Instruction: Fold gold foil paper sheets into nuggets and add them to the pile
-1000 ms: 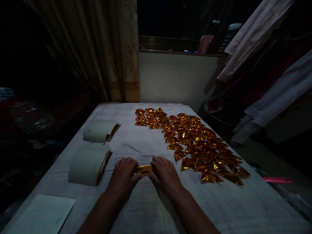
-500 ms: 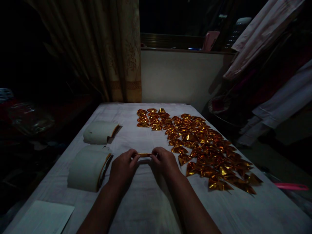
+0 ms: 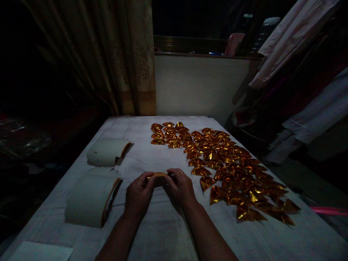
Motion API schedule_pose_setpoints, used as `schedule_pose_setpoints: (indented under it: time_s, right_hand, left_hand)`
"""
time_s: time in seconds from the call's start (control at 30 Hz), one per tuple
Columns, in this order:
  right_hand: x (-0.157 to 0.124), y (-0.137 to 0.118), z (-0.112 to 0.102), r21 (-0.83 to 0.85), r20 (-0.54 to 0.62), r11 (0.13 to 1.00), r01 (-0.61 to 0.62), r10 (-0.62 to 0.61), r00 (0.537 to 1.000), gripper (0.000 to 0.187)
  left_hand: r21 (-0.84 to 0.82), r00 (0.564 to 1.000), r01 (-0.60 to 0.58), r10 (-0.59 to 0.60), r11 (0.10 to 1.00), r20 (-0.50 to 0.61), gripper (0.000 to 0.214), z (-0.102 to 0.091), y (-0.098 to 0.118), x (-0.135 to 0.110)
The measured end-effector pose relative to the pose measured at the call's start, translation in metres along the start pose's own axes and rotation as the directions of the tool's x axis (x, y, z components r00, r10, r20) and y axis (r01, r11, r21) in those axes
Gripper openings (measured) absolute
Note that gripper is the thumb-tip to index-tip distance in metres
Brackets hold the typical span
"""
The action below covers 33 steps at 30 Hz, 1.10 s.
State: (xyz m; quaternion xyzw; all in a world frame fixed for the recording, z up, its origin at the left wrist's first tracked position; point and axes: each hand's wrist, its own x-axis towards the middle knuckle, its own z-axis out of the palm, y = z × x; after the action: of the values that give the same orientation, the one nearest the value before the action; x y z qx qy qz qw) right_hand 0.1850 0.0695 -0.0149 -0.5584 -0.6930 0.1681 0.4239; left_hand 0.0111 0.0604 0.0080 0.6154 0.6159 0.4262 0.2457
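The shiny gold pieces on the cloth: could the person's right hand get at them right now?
Probably yes: the right hand is just left of the gold pieces, with nothing visible between. But it seems occupied, holding a small strip with the left hand.

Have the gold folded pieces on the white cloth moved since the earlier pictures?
No, the gold folded pieces keep their place relative to the curtain.

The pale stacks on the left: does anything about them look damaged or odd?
Yes: the farther stack has a notch at its near right corner, as if a piece were missing. It and the nearer stack also arch upward instead of lying flat.
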Motion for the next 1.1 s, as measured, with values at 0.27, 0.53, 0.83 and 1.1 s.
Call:
schedule_pose_setpoints:
  time_s: [0.27,0.53,0.83,1.1]
  right_hand:
    - [0.0,0.008,0.005,0.096,-0.029,0.995,-0.027,0.03,0.999,0.024]
    - [0.002,0.006,0.005,0.184,-0.034,0.98,-0.082,0.089,0.995,0.026]
    - [0.003,0.003,0.002,0.182,-0.033,0.981,-0.074,0.081,0.996,0.026]
    - [0.0,0.001,0.002,0.118,-0.078,0.993,0.024,-0.015,0.997,0.027]
  left_hand:
    - [-0.05,1.0,0.002,-0.003,0.999,-0.017,0.038,0.001,-0.005,0.003]
    - [-0.047,1.0,0.0,0.0,0.999,-0.019,0.036,0.006,-0.016,0.002]
    - [0.033,0.999,-0.033,0.034,0.999,-0.019,0.036,0.006,-0.02,0.002]
    - [0.119,0.995,-0.061,0.069,0.991,-0.066,0.035,0.007,-0.019,0.002]
